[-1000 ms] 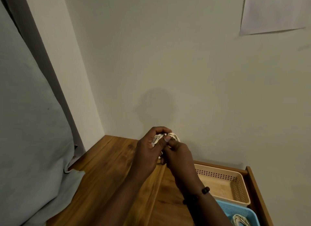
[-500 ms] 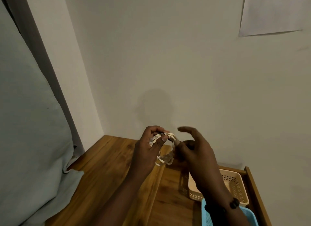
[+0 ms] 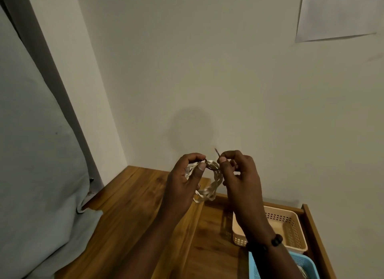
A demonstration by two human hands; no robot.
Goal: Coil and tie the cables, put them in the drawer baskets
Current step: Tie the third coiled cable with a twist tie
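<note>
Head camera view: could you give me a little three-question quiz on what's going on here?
1. True or false: the white cable coil lies in the beige basket.
2. Which hand pinches the thin tie? A left hand, B right hand.
3. Fill in: the basket nearest the camera is ____.

Key: 1 false, both hands hold it above the wooden top. 2 B. 3 blue.

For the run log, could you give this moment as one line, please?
left hand: holds coiled cable | right hand: pinches tie | beige basket: empty
</note>
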